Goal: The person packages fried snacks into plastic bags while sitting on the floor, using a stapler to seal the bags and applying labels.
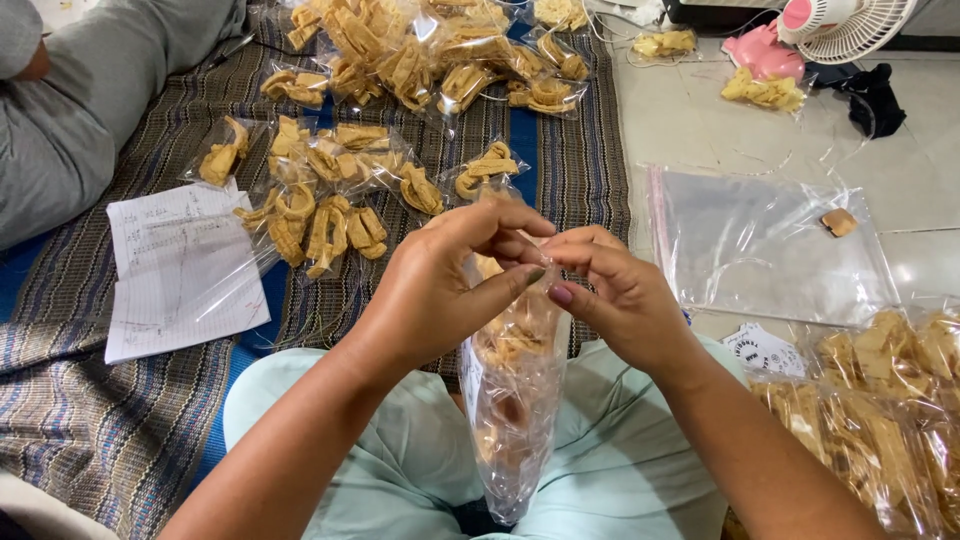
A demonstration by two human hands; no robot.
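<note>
Fingertips of both hands meet at the neck of a clear bag (512, 380) of yellow crisps. Left hand (440, 285): thumb and forefinger pinched on the gathered plastic, other fingers curled above it. Right hand (615, 290): thumb and fingers pinched on the same neck from the other side, the two hands touching. Bag hangs upright below the hands, over the lap in pale green cloth. Beyond the bag, on a striped mat (90, 420), lie many small filled packets (320, 190). Left of the bag, a lined paper sheet (180, 270) on the mat. Right of the bag, an empty flat plastic bag (770, 245) on the tiled floor; nearer right, large bags of crisps (880, 400). Far right beyond, a fan (840, 20).
</note>
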